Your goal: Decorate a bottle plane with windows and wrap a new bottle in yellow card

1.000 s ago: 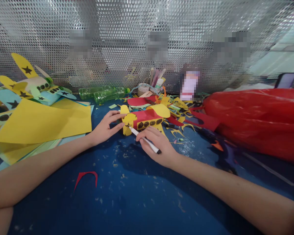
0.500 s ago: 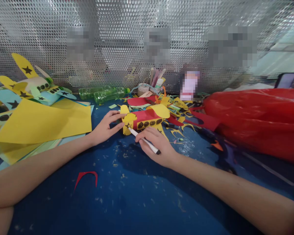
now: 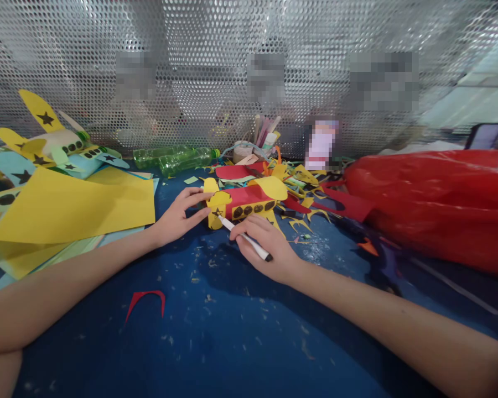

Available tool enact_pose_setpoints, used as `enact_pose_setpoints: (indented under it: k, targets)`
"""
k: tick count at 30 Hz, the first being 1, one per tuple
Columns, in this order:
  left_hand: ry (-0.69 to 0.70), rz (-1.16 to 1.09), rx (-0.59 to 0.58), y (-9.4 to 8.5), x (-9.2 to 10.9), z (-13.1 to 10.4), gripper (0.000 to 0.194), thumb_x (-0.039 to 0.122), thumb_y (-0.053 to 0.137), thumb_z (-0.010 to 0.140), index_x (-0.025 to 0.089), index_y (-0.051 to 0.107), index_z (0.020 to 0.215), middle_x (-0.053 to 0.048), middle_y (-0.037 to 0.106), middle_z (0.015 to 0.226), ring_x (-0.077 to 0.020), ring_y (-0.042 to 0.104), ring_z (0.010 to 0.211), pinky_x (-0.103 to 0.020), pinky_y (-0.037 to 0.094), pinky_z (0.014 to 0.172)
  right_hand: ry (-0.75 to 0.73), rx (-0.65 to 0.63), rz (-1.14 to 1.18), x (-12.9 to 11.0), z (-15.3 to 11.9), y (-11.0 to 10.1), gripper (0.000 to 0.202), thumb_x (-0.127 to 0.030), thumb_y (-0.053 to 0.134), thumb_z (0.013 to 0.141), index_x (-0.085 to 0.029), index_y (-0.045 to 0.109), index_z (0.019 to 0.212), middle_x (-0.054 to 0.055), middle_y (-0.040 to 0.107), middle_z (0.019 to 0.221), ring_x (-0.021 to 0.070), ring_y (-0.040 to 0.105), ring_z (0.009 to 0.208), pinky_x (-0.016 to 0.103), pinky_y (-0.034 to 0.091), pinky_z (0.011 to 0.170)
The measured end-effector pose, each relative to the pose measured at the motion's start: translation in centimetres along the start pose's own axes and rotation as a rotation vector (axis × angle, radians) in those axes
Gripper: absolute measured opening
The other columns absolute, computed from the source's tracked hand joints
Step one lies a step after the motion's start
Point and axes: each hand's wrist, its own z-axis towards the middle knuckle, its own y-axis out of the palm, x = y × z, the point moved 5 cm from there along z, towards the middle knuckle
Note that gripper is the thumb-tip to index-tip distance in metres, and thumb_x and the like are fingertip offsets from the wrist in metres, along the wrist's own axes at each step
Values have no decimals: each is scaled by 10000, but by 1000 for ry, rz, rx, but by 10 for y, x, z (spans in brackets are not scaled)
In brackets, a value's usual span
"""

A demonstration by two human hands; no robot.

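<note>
A red and yellow paper airplane [image 3: 249, 200] lies on the blue table, with black oval windows along its side and a star outlined on its yellow tail. My left hand [image 3: 181, 216] steadies that tail, thumb and fingertips pressed against its left edge. In my right hand [image 3: 269, 247] is a white marker [image 3: 255, 246], its black end toward me. The marker's tip touches or nearly touches the star; the exact contact is too small to tell.
Yellow sheets [image 3: 78, 213] and finished paper airplanes [image 3: 62, 141] are at left. Green bottles [image 3: 186, 161] lie behind, beside paper scraps [image 3: 302, 179]. A big red plastic bag [image 3: 431, 204] fills the right, a red scrap [image 3: 147, 294] lies in front, and a perforated metal panel [image 3: 216, 72] stands behind.
The marker's tip has shifted very slightly on the star. Both hands and the paper airplane otherwise stay in place.
</note>
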Motion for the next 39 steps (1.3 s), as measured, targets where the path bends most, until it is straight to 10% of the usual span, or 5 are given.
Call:
enact_pose_setpoints:
  k: [39]
  targets:
    - [11, 4, 6, 0, 0, 0, 451, 570, 436, 908, 264, 570, 1212, -64, 489, 1249, -210, 464, 1213, -404, 383, 1068, -7, 7, -6, 1, -1, 0, 130, -130, 444, 878, -214, 527, 823, 18, 581, 727, 170, 524, 717, 316, 406, 686]
